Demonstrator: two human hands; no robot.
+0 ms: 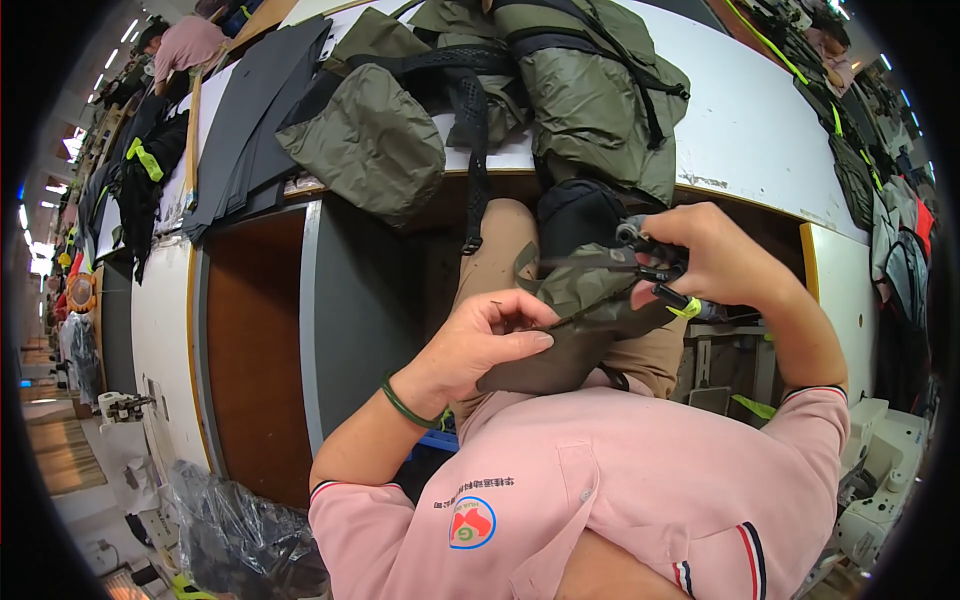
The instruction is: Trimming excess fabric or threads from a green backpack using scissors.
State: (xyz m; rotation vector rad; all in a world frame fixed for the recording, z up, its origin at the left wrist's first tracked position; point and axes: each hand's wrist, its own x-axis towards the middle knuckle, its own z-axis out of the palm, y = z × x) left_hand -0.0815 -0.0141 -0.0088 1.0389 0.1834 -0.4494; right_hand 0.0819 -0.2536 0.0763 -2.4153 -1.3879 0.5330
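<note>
Over my lap, my left hand [478, 342] pinches the edge of an olive-green fabric piece [560, 362] between thumb and fingers. A green bangle circles that wrist. To the right, my right hand [718, 255] is closed around a dark hand tool [655, 272] with a yellow-green tag near its lower end. A thin blurred part reaches from the tool toward my left hand, above the fabric. The tool's exact kind cannot be made out. Beneath and beyond the fabric, a black pouch-like piece [585, 212] rests by my knees.
Olive-green backpacks [600, 110] with black straps lie on the white table [750, 130] ahead, one strap hanging over its edge. Dark grey sheets [255, 120] are stacked at its left. Below are open compartments [255, 350]. A sewing machine [885, 480] stands at right. Other people work farther off.
</note>
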